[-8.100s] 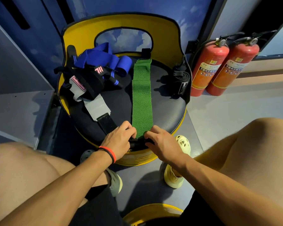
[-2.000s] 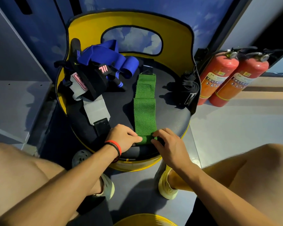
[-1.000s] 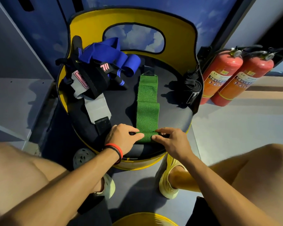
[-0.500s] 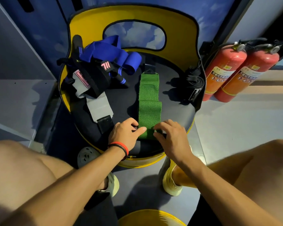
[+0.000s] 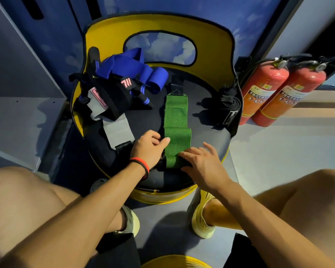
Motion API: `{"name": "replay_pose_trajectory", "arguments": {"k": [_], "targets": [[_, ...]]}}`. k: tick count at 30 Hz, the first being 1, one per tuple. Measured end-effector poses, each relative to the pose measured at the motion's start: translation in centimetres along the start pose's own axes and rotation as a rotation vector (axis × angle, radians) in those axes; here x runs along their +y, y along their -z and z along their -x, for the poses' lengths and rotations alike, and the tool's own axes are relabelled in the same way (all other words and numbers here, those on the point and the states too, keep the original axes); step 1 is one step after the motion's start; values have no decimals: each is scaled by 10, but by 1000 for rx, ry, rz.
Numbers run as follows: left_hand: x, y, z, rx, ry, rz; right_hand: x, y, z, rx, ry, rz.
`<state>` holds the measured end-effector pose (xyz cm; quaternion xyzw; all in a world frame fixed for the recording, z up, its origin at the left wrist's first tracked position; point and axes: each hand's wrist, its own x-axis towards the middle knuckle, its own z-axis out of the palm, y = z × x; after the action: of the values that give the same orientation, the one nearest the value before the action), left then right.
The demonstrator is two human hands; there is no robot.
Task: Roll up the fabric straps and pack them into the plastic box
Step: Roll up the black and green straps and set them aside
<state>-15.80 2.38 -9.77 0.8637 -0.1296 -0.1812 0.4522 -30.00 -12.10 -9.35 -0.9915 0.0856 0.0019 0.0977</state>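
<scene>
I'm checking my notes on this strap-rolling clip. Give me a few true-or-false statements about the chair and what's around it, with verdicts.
1. The left hand and the right hand both touch the green strap. True.
2. The blue strap lies at the front edge of the seat. False: it is piled at the back left.
3. A rolled black strap sits at the seat's right edge. True.
4. Three fire extinguishers stand on the floor. False: there are two.
5. A red and black wristband is on the left wrist. True.
</scene>
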Motion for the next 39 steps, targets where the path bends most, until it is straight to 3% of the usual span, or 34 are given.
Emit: {"name": "replay_pose_trajectory", "arguments": {"k": [4, 11, 21, 26, 33, 39], "targets": [[12, -3, -17, -57, -12, 242, 4, 0, -3, -14, 29, 4], [22, -8, -51, -243, 146, 392, 5, 0, -6, 39, 48, 5], [15, -24, -64, -149, -82, 11, 6, 1, -19, -40, 9, -78], [11, -28, -66, -40, -220, -116, 5, -4, -23, 52, 4, -79], [7, -21, -73, -60, -194, -78, 10, -3, -34, 50, 34, -99], [5, -19, -78, -83, -192, -76, 12, -17, -32, 199, 41, -99]]}}
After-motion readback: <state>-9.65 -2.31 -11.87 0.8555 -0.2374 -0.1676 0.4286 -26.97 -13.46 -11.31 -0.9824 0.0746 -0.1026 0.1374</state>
